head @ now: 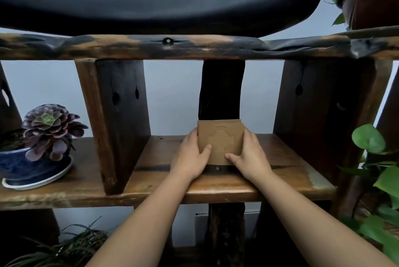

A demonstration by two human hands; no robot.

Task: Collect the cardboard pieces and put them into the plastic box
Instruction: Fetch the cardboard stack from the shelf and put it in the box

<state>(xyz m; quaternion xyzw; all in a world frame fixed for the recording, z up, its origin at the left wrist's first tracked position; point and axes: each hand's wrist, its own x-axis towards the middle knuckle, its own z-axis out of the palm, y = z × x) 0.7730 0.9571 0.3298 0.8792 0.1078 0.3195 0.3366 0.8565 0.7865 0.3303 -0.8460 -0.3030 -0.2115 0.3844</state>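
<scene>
Two bare hands reach into a wooden shelf [280, 154] and hold a brown cardboard piece [220, 137] between them. The cardboard piece stands almost upright on the shelf board, right in front of a dark wooden post [221, 89] in the middle. It has a shape pressed or cut into its front, a bit like a cross with a curve above it. The left hand [191, 156] grips the left edge, with its thumb lying flat on the front and its fingers [194, 132] curled around the side. The right hand [251, 156] grips the right edge the same way, thumb on the front near the bottom corner, the other fingers wrapped behind. Both hands are closed on the cardboard. On the left part of the shelf sits a purple plant [50, 128] with fat leaves in a blue pot [26, 163] on a white saucer [43, 182]. Up above, a long black curved thing [162, 12] rests on the top board. A brown pot [371, 1] with green leaves stands at the top right, and more green leaves [386, 180] hang down the right side. Thin grassy leaves [71, 245] show at the bottom left
</scene>
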